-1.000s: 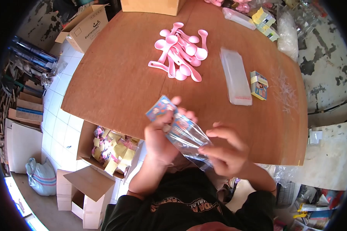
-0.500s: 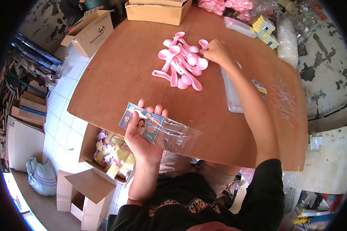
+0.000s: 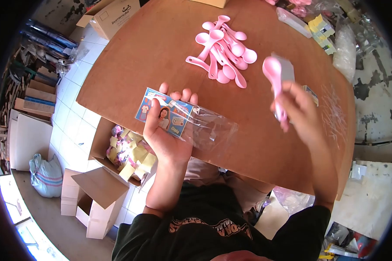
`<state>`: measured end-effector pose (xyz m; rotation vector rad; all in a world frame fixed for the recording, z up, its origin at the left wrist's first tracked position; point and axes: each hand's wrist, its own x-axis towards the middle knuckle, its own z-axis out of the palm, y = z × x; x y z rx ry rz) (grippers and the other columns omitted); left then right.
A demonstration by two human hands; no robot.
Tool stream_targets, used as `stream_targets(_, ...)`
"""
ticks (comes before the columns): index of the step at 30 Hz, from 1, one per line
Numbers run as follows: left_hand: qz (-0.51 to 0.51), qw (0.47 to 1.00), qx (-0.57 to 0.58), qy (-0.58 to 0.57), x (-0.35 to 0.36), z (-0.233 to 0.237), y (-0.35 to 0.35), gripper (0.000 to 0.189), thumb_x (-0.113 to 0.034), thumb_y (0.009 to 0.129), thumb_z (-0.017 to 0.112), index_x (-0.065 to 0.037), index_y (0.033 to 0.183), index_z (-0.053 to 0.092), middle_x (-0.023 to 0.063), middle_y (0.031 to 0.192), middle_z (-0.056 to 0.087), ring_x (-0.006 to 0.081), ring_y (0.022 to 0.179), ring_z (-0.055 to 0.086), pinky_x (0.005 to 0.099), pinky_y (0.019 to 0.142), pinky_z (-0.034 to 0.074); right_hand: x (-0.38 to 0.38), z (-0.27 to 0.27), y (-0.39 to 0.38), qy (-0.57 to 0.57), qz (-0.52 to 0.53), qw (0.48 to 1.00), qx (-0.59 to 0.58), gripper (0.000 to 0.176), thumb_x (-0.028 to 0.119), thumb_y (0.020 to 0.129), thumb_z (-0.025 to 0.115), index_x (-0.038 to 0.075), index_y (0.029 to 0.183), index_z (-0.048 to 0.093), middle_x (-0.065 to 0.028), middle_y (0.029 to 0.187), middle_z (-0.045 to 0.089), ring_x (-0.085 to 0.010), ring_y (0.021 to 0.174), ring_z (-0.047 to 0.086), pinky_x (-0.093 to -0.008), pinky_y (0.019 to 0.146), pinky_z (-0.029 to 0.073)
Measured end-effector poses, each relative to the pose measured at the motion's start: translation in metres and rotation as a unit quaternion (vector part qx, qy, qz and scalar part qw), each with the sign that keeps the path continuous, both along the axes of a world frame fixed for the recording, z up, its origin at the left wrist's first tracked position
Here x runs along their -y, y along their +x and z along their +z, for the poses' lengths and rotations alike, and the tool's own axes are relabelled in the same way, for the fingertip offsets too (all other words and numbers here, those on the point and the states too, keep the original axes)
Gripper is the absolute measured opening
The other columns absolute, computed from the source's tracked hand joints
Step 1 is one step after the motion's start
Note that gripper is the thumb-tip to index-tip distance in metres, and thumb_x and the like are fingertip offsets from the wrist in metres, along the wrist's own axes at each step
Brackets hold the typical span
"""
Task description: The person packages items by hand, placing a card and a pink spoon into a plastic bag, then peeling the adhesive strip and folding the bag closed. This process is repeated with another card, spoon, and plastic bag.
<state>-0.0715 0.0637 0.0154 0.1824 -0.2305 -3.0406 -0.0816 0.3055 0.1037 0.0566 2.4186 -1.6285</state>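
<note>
L hand [image 3: 165, 135] gripping clear plastic bag w/ blue printed card [image 3: 185, 122], R hand [image 3: 300, 113] raised, holding pink plastic spoon [image 3: 274, 80], pile of pink spoons [image 3: 222, 52] on brown wooden table [image 3: 148, 52]

pink spoon [image 3: 274, 76] blurred; bag stack [image 3: 288, 69] mostly behind right hand [image 3: 302, 115]; card [image 3: 174, 118] print unreadable

Spoon pile [image 3: 224, 54] on table [image 3: 152, 48], behind bag [image 3: 191, 124]; box [image 3: 122, 158] below.
</note>
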Motion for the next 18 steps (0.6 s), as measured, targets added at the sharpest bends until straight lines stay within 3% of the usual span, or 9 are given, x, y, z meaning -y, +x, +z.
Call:
stream_targets(1,0.005,1.000,-0.005,-0.005,-0.003,0.001,-0.001,0.039,-0.022,0.091,0.053,0.004,0.119,0.046,0.0143,0.095,0.055,0.0279,0.099,0.051,0.0448,0.098,0.039,0.000,-0.003,0.019,-0.032,0.016,0.999,0.035,0.012,0.017,0.094,0.054,0.006,0.098,0.055,-0.0019,0.072,0.058,-0.0037,0.052,0.050,-0.0177,0.042,0.040)
stream_targets(4,0.003,1.000,-0.022,-0.015,-0.014,-0.004,0.000,0.041,-0.022,0.091,0.053,0.004,0.121,0.045,0.0144,0.097,0.055,0.0279,0.099,0.050,0.0451,0.097,0.039,-0.011,-0.018,0.061,-0.180,0.028,0.973,0.144,0.019,0.013,0.093,0.054,0.000,0.107,0.053,-0.0054,0.081,0.061,-0.0081,0.056,0.052,-0.0235,0.048,0.046)
stream_targets(6,-0.013,0.999,-0.038,-0.010,-0.024,-0.008,0.002,0.041,-0.024,0.092,0.051,0.000,0.124,0.043,0.0157,0.098,0.058,0.0339,0.104,0.054,0.0498,0.099,0.040,-0.006,-0.025,0.076,-0.249,0.003,0.956,0.155,0.024,0.012,0.093,0.054,-0.003,0.112,0.052,-0.0062,0.080,0.060,-0.0103,0.058,0.053,-0.0262,0.051,0.047)
stream_targets(11,-0.060,0.998,-0.010,-0.011,-0.043,0.004,0.013,0.041,-0.025,0.093,0.049,0.000,0.125,0.043,0.0150,0.097,0.059,0.0324,0.100,0.057,0.0485,0.096,0.043,0.013,-0.031,0.082,-0.211,0.023,0.955,0.205,0.025,0.018,0.091,0.060,-0.001,0.108,0.058,-0.0003,0.070,0.056,-0.0063,0.058,0.055,-0.0204,0.051,0.047)
stream_targets(15,-0.010,0.996,0.000,-0.088,-0.041,0.003,0.015,0.040,-0.025,0.093,0.048,0.000,0.124,0.045,0.0121,0.091,0.054,0.0270,0.091,0.053,0.0454,0.092,0.041,0.020,-0.027,0.084,-0.204,0.000,0.958,0.201,0.025,0.019,0.091,0.061,-0.001,0.105,0.060,0.0000,0.071,0.056,-0.0054,0.059,0.054,-0.0191,0.052,0.047)
stream_targets(17,0.004,0.994,-0.032,-0.109,-0.039,-0.004,0.016,0.039,-0.025,0.094,0.047,0.000,0.124,0.045,0.0110,0.089,0.054,0.0259,0.090,0.053,0.0442,0.090,0.043,0.020,-0.028,0.086,-0.213,-0.015,0.960,0.179,0.024,0.010,0.088,0.061,-0.005,0.107,0.059,-0.0107,0.089,0.063,-0.0094,0.059,0.055,-0.0229,0.049,0.047)
stream_targets(18,0.006,0.993,-0.031,-0.110,-0.040,-0.005,0.017,0.039,-0.025,0.094,0.047,0.000,0.124,0.045,0.0110,0.089,0.054,0.0259,0.090,0.053,0.0442,0.090,0.043,0.020,-0.028,0.086,-0.213,-0.014,0.960,0.180,0.024,0.010,0.088,0.061,-0.005,0.107,0.059,-0.0107,0.089,0.063,-0.0094,0.059,0.055,-0.0229,0.049,0.047)
